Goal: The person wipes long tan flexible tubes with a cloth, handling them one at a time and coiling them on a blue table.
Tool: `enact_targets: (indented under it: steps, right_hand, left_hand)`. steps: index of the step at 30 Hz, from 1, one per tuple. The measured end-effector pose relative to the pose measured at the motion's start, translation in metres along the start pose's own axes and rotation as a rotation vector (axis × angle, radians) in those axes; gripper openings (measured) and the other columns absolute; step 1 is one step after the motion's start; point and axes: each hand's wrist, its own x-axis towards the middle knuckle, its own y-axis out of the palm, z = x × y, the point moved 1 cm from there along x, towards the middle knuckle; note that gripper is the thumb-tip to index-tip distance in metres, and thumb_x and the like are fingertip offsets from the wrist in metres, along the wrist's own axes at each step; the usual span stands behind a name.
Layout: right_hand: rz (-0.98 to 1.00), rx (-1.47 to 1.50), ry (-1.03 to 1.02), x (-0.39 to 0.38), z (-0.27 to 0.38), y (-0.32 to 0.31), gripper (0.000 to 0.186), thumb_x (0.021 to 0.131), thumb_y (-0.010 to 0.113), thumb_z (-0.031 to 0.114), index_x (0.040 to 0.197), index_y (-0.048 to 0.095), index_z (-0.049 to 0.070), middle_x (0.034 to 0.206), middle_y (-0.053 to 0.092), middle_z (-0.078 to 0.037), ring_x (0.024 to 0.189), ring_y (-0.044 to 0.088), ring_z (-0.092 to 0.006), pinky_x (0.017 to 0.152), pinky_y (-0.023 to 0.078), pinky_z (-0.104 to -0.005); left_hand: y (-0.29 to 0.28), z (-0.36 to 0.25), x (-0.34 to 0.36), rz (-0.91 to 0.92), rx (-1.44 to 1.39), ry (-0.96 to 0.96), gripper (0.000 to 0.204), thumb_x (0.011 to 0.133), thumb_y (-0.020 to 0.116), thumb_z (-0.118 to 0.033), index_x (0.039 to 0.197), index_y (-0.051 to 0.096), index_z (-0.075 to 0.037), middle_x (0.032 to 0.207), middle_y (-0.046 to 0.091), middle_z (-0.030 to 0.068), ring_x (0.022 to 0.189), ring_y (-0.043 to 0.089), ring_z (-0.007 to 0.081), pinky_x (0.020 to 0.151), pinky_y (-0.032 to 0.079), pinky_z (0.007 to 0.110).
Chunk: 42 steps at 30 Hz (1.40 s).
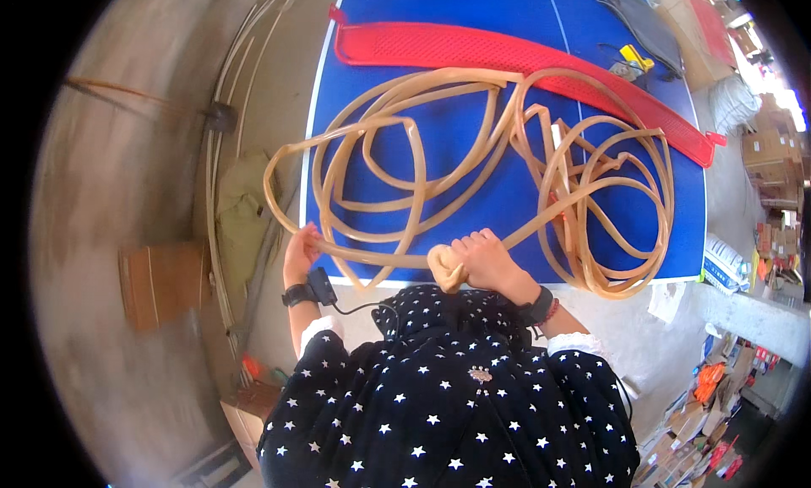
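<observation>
A long tan, see-through hose (380,258) crosses in front of me at the near edge of the table. My left hand (302,252) is closed round it on the left. To the right, my right hand (487,258) is closed round the same hose. A crumpled beige wad, seemingly a cloth (447,268), sits against the hose at the right fist; the fingers partly hide it. Loose loops of the hose lie in a left coil (327,180) and a tangled right coil (667,201) on the blue table (473,222).
A long red perforated plastic strip (473,47) lies across the table behind the coils. At the far right are a yellow tool (636,58) and a dark bag (642,24). Cardboard boxes (770,154) stand right of the table; another box (163,285) is at left.
</observation>
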Motion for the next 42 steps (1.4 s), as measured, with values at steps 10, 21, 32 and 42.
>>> enact_targets:
  steps: [10, 21, 32, 42]
  right_hand:
    - [0.265, -0.017, 0.061, -0.02, -0.02, 0.019, 0.03, 0.064, 0.065, 0.018, 0.091, 0.056, 0.01, 0.082, 0.061, -0.007, 0.082, 0.059, -0.0246, 0.074, 0.039, -0.0377]
    - [0.232, 0.009, 0.142, -0.053, -0.037, 0.021, 0.029, 0.065, 0.065, 0.018, 0.092, 0.058, 0.012, 0.08, 0.059, -0.007, 0.082, 0.057, -0.0237, 0.072, 0.038, -0.0367]
    - [0.239, -0.044, 0.235, -0.111, -0.041, 0.029, 0.023, 0.064, 0.066, 0.02, 0.083, 0.057, 0.011, 0.079, 0.06, -0.006, 0.082, 0.057, -0.0234, 0.071, 0.038, -0.0374]
    - [0.11, 0.043, 0.286, -0.106, -0.035, 0.032, 0.019, 0.067, 0.062, 0.014, 0.086, 0.057, 0.011, 0.079, 0.059, -0.007, 0.083, 0.056, -0.0241, 0.071, 0.038, -0.0375]
  left_hand:
    - [0.031, 0.042, -0.024, -0.318, 0.786, -0.239, 0.059, 0.069, 0.068, -0.036, 0.115, 0.05, -0.002, 0.099, 0.061, 0.0171, 0.085, 0.064, 0.0321, 0.069, 0.052, 0.045]
    - [0.034, 0.097, -0.028, -0.024, 0.356, -0.29, 0.036, 0.092, 0.043, -0.036, 0.113, 0.049, -0.008, 0.097, 0.065, 0.0152, 0.074, 0.067, 0.0224, 0.064, 0.054, 0.03]
    - [0.151, 0.07, 0.006, 0.32, 0.827, 0.238, 0.05, 0.074, 0.063, -0.011, 0.121, 0.049, -0.001, 0.082, 0.062, 0.0078, 0.074, 0.06, 0.0162, 0.069, 0.047, 0.029]
    - [0.126, 0.028, 0.012, 0.223, 1.234, -0.073, 0.026, 0.079, 0.06, -0.024, 0.088, 0.066, -0.001, 0.071, 0.064, 0.0057, 0.069, 0.06, 0.0155, 0.064, 0.047, 0.027]
